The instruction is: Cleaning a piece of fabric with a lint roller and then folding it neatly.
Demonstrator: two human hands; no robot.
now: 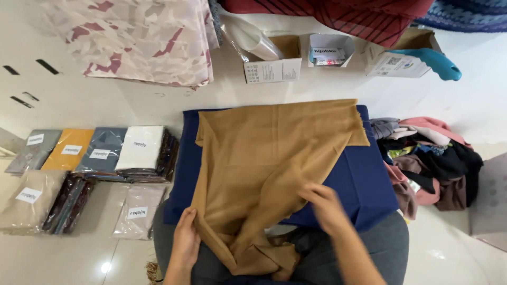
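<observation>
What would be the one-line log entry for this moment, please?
left hand: holds edge of tan cloth | right hand: pinches cloth | cloth: spread on blue board | packed scarves: beside, on floor

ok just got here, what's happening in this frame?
A seated person is handling a tan cloth spread over a dark blue board on their lap. The left hand grips the cloth's lower left edge; the right hand pinches its right edge, and the near end lies bunched in the lap. Bagged, folded fabrics lie in rows on the floor to the left, a pile of loose clothes to the right, and small cardboard boxes beyond.
</observation>
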